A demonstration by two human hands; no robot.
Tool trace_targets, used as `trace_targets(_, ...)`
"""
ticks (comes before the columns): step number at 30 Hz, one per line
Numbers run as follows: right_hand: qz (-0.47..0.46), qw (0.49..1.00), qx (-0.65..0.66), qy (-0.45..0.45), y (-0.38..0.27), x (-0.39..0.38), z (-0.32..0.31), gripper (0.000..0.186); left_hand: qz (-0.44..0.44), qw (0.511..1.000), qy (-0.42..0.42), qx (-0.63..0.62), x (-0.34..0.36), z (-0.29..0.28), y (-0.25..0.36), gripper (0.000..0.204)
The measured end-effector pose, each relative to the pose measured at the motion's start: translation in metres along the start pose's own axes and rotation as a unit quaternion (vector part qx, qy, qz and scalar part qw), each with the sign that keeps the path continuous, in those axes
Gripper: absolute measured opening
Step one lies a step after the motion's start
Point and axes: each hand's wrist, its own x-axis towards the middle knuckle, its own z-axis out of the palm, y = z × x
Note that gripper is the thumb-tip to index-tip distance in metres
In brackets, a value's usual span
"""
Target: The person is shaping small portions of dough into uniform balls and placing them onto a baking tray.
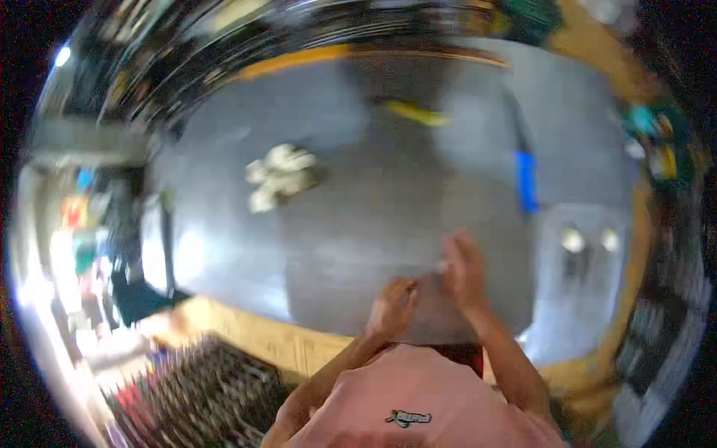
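My left hand (394,308) is low over the near part of the dark grey work surface (358,224), close to my body. Its fingers are curled in, and whatever they may hold is hidden. To its right is my right hand (464,270), fingers pointing away from me and smeared by motion. A small pale spot shows at that hand's left edge, too blurred to name. The hands are near each other with a narrow gap between. Farther off to the left lies a crumpled cream-white bundle (282,176), perhaps cloth or gloves, touched by neither hand.
A long yellow item (417,113) lies toward the far side. On the right are a blue item (526,181) with a dark strip beyond it, and a pale panel (579,287) bearing two bright round spots. Wooden edging (254,332) borders the surface; a dark slatted stack (198,392) stands lower left.
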Motion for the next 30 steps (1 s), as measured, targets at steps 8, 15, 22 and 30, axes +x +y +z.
trace_targets(8,-0.095,0.961,-0.259,0.022,-0.017,0.027,0.034,0.052,-0.030,0.909,0.364,0.201,0.086,-0.276,-0.165,0.059)
trace_targets(15,-0.077,0.946,-0.315,0.017,-0.027,0.026,0.035,0.054,-0.104,0.966,0.185,0.145,0.133,-0.321,-0.163,0.049)
trace_targets(22,-0.011,0.980,-0.194,0.034,-0.033,0.014,0.046,0.061,-0.074,0.951,0.267,0.137,0.103,-0.277,-0.128,0.038)
trace_targets(30,-0.242,0.952,-0.013,-0.187,-0.109,-0.072,0.103,0.046,0.049,0.993,0.055,-0.090,-0.123,-0.077,-0.133,0.046)
